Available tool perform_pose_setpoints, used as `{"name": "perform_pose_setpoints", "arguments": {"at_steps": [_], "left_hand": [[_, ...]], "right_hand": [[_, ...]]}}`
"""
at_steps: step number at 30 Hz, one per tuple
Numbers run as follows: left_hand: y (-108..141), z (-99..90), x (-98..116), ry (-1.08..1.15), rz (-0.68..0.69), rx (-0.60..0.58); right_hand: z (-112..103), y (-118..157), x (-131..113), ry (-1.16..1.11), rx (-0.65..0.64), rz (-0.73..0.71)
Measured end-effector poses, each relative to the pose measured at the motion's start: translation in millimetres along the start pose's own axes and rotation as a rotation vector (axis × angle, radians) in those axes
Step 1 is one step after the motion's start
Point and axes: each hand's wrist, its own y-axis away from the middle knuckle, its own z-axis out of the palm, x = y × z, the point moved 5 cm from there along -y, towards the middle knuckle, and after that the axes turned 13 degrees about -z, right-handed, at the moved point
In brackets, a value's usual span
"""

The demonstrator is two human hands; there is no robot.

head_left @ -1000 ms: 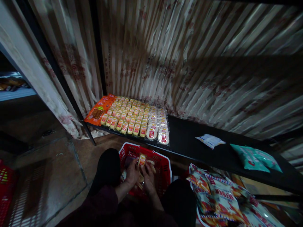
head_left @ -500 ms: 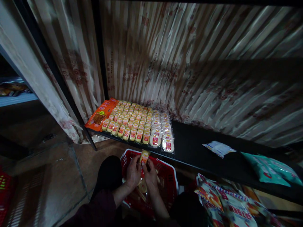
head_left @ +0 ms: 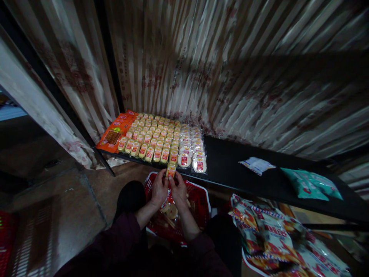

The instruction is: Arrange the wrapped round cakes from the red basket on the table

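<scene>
Between my two hands is a small packaged cake (head_left: 171, 171) in a clear wrapper with a red and yellow label. My left hand (head_left: 159, 189) pinches its left side and my right hand (head_left: 178, 189) its right side. They hold it upright just in front of the shelf edge. Beneath my hands stands a red basket (head_left: 203, 196) with a white rim, holding several pale round packaged items (head_left: 172, 211). Just beyond, rows of matching yellow cakes (head_left: 157, 154) fill the shelf's left part, with white round packaged cakes (head_left: 184, 157) beside them.
The black shelf (head_left: 221, 157) runs across to the right. On it lie orange packets (head_left: 112, 136), a white packet (head_left: 257, 165) and teal packets (head_left: 308, 184). A basket of large snack bags (head_left: 273, 234) stands at lower right. Pleated curtain (head_left: 173, 69) hangs behind, near a dark post (head_left: 108, 54).
Both hands have moved up and forward with the packaged cake, closer to the shelf's front edge. The view has shifted, and more of the snack-bag basket shows.
</scene>
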Motion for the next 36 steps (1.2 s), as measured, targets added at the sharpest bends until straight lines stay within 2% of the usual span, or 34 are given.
{"name": "perform_pose_setpoints", "arguments": {"at_steps": [9,20,31,36], "left_hand": [[-5.0,-3.1,-0.4,-0.029,0.009,0.011],[-14.6,3.6,6.8,-0.076,0.088,0.042],[-16.7,7.0,5.8,-0.126,0.139,0.051],[-15.6,7.6,13.1,-0.199,0.234,0.069]], "right_hand": [[2.8,-1.4,1.3,0.082,0.021,-0.009],[-0.7,-20.6,-3.2,0.127,0.054,-0.046],[-1.1,-19.2,-8.7,0.147,0.070,-0.060],[-1.2,-24.2,-13.2,0.204,0.073,-0.082]]}}
